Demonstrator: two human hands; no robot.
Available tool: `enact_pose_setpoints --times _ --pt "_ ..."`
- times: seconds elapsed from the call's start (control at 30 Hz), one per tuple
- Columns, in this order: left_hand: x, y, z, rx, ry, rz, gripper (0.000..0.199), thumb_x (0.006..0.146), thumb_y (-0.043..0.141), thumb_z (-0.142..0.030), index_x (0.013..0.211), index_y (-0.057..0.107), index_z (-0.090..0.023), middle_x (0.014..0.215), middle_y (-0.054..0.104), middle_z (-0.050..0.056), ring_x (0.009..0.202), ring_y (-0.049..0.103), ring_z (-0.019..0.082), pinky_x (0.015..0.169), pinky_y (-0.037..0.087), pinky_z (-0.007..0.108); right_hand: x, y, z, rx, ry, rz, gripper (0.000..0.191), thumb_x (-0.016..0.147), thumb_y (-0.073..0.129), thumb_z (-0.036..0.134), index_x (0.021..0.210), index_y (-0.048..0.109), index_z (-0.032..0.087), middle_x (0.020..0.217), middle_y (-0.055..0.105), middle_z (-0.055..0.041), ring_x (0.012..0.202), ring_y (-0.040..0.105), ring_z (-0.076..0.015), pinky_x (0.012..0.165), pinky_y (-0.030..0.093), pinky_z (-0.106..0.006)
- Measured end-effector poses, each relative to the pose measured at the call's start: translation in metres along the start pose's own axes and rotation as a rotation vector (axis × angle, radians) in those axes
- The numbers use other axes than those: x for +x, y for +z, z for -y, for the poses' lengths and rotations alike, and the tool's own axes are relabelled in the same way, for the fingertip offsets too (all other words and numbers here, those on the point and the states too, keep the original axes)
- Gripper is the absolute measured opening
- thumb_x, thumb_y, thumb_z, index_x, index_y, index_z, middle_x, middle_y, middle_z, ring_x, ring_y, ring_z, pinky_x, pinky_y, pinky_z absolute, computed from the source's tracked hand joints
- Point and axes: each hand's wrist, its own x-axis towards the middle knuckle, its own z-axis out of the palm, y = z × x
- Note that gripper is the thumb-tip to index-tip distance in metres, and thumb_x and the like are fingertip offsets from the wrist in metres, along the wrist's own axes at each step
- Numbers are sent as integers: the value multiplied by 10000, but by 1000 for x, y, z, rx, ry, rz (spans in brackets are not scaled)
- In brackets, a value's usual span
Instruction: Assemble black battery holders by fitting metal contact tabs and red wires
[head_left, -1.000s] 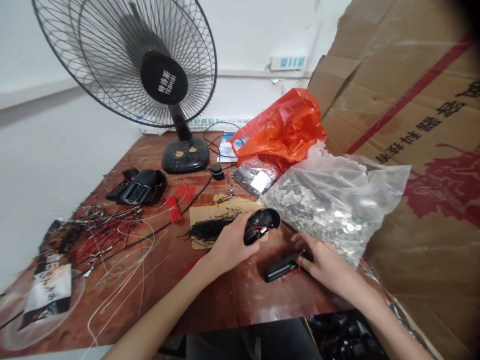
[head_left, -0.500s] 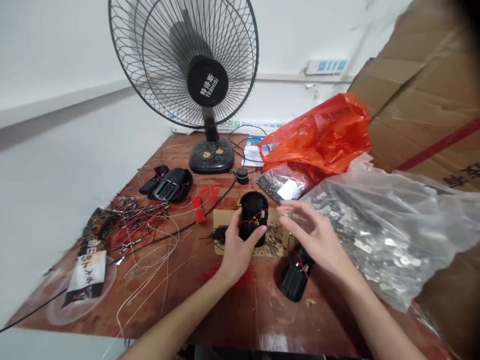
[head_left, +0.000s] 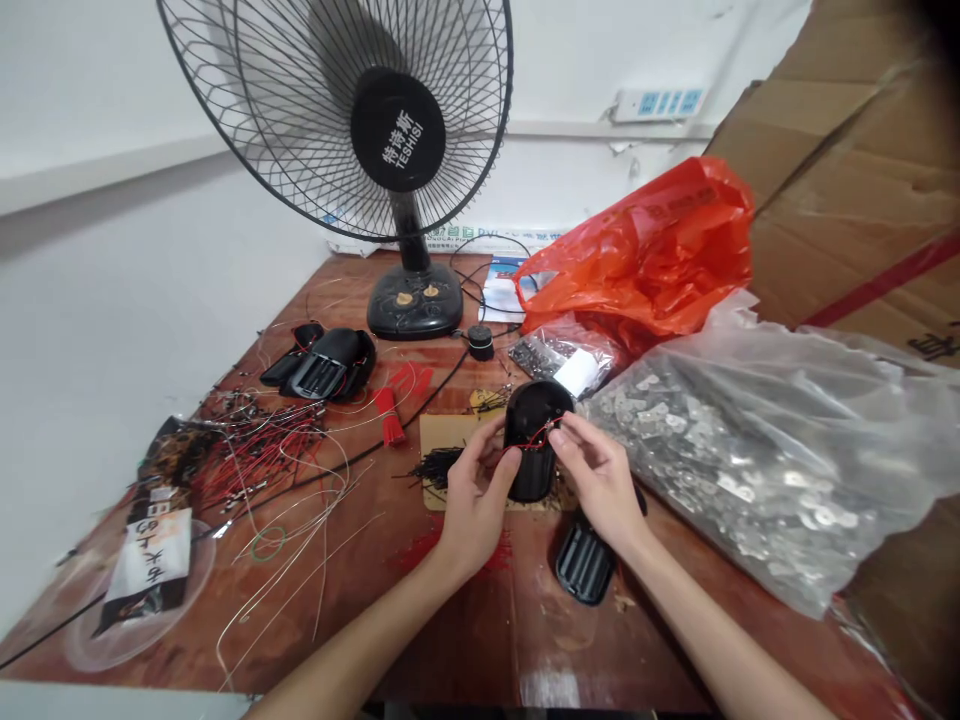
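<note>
A black plastic housing [head_left: 534, 470] with thin red wires across its inside is held above a tan board [head_left: 442, 428]. My left hand [head_left: 480, 490] grips its left side, thumb over the front edge. At its right side, my right hand [head_left: 598, 475] is closed, with thumb and fingertips pinched at the red wire and the housing's inner edge. A second black housing [head_left: 586, 562] lies on the table below my right hand, partly covered by it. Black wires [head_left: 435, 467] lie in a bunch on the board's left side.
A fan [head_left: 416, 300] stands at the back. Red wires [head_left: 262, 450], a red wire bundle [head_left: 390, 418] and more black housings [head_left: 330, 362] lie left. On the right are a clear bag of metal pieces [head_left: 735, 460], a red bag [head_left: 645, 255] and a cardboard box [head_left: 847, 170].
My right hand has come in to the housing and closed at its wire. The held housing has shifted right in view, and its front now faces more toward the camera.
</note>
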Motion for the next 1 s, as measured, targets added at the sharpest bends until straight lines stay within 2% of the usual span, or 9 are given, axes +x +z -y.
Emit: enact_pose_setpoints --times 0.17,0.37,0.5,0.7,1.0 --pt "1 2 4 -31 18 12 394 931 613 -279 1307 575 -168 1308 636 102 1188 623 202 1028 498 311 -1 -3 0 67 -6 90 301 882 684 342 1143 649 197 1189 687 -68 1092 658 -211 972 510 -339" --pt "2 -2 10 -85 85 97 489 908 640 -188 1384 546 -250 1362 608 60 1228 599 169 1052 472 259 -3 -1 1 252 -90 158 366 903 675 195 1257 638 279 1221 678 -26 1067 666 -146 990 494 -270" --pt "0 -5 8 25 116 115 506 914 632 -202 1407 542 -276 1379 596 37 1239 590 166 1056 460 237 -6 0 6 284 -91 208 364 913 656 170 1267 631 253 1251 658 -54 1079 657 -159 976 497 -269" --pt "1 -9 7 287 199 94 518 950 577 -221 1455 484 -290 1362 609 15 1207 609 150 1027 462 201 -8 5 6 244 -121 181 290 924 643 179 1199 661 269 1156 691 -30 951 665 -114 899 506 -211" --pt "2 -14 9 381 291 89 590 929 608 -198 1486 432 -280 1384 591 13 1195 616 124 1017 452 161 -11 8 9 203 -86 172 193 928 628 207 1110 686 228 964 668 -25 820 615 -101 789 504 -177"
